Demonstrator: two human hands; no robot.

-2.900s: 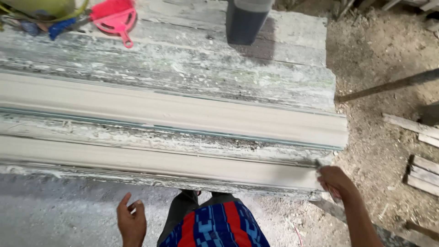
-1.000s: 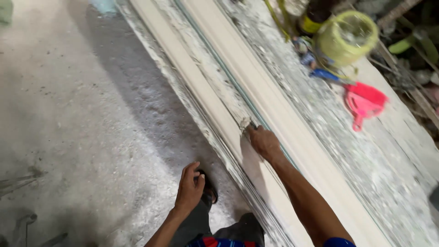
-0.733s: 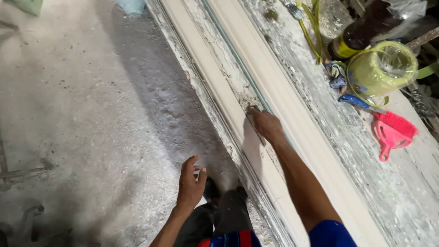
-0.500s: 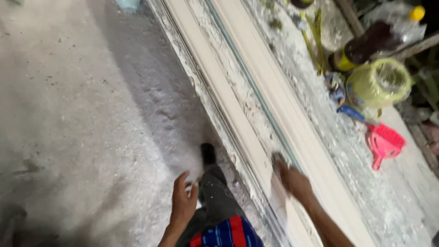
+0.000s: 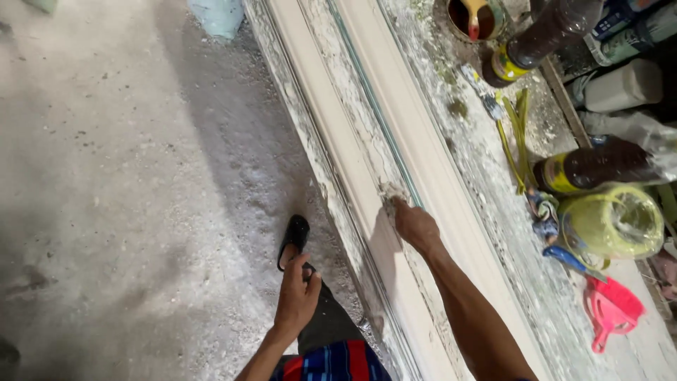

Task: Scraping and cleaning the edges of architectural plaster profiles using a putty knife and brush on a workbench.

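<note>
Head view: right hand (image 5: 416, 224) pressed onto pale moulding strip (image 5: 367, 190) on the table (image 5: 493, 183) — fingers bunched at a rough plaster patch (image 5: 390, 192), maybe pinching a small tool or rag, can't tell. Strip's long axis runs away from the body, up-left to down-right; patch just ahead of the fingertips. Left hand (image 5: 296, 296) hangs off the table, fingers loosely curled, empty, over the floor (image 5: 127, 176) near black sandal (image 5: 293, 240) — right hand far nearer. Bottles (image 5: 592, 166), yellow tub (image 5: 613, 222), pink scoop (image 5: 612, 310) well apart to the right.
</note>
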